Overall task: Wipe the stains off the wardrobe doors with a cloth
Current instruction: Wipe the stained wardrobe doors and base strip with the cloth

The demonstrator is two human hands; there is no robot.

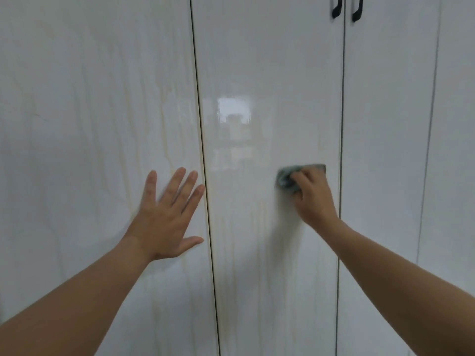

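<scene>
Glossy white wardrobe doors fill the view. On the middle door (270,73), near its right edge, my right hand (312,196) grips a bunched grey-green cloth (288,177) and presses it against the surface; the cloth looks blurred. My left hand (167,214) lies flat with fingers spread on the left door (90,98), fingertips near the seam between the two doors. Faint yellowish vertical streaks run down both doors, clearest below the hands.
Two black handles (337,7) (357,9) hang at the top right, either side of the seam between the middle door and the right door (385,124). A further panel (457,150) stands at the far right. A window reflection shines on the middle door.
</scene>
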